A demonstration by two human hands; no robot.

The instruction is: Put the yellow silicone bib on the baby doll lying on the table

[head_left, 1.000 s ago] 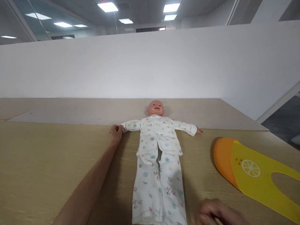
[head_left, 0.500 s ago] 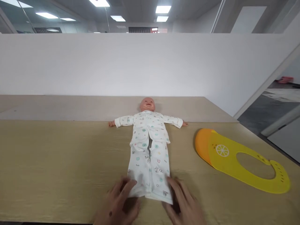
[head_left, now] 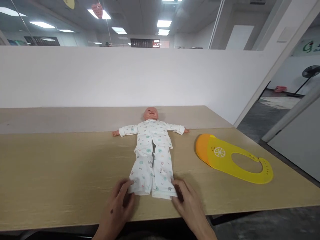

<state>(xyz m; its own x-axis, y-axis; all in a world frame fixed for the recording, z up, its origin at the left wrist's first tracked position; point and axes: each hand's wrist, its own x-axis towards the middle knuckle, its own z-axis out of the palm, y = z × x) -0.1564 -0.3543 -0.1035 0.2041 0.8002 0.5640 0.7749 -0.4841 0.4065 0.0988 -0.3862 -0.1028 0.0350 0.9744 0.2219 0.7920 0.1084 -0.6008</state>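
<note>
A baby doll (head_left: 151,114) lies on its back with both arms stretched out to the sides. It wears a white printed long-sleeved top (head_left: 153,131) and matching trousers (head_left: 162,170). The trouser legs lie flat, and no feet show below the hems. My left hand (head_left: 119,204) has its thumb and forefinger closed on the outer edge of the left-side leg, near the hem. On the other side, my right hand (head_left: 187,202) grips the outer hem corner of the right-side leg between thumb and fingers.
To the right lies a yellow bib (head_left: 235,160) with an orange pocket and a citrus-slice print. The wooden table (head_left: 62,173) ends at a near edge in front of me. Behind it stands a white partition (head_left: 112,76) with glass above.
My view has shifted up, so the near table edge shows more fully. Both hands, blurred before, now hold steady at the trouser hems. The lower legs of the trousers lie slightly farther apart.
</note>
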